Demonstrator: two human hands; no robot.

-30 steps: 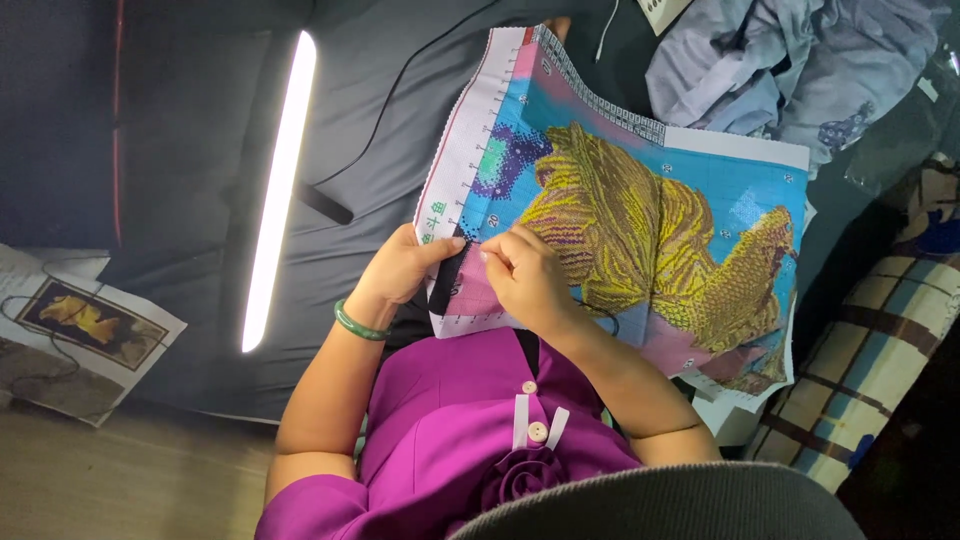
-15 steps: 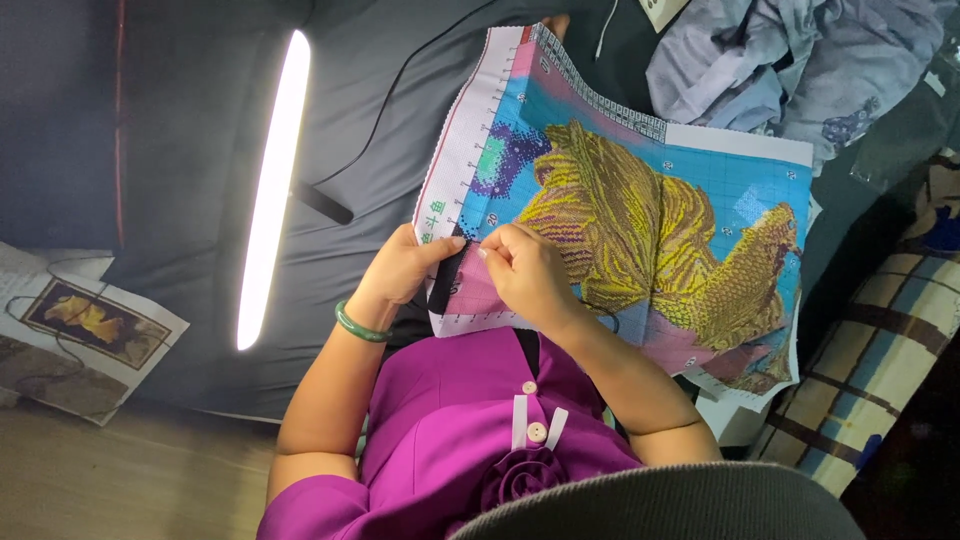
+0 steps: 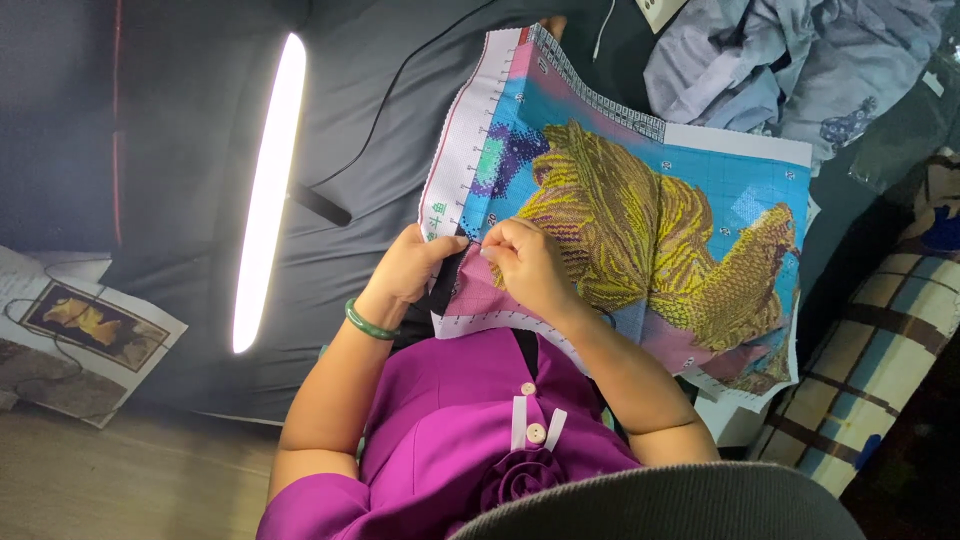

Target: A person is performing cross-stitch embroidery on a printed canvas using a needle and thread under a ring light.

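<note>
Left hand pinching cross-stitch canvas near-left edge, right hand fingertips pressed together, needle not discernible; loose left grip likely shifts canvas, misplacing stitch.

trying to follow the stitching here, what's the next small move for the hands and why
Probably draw the right hand away from the cross-stitch canvas to take up the thread. Its fingertips are pinched right at the cloth near the pink corner, while the left hand grips the canvas edge and keeps it steady. The needle itself is too small to make out.
</note>
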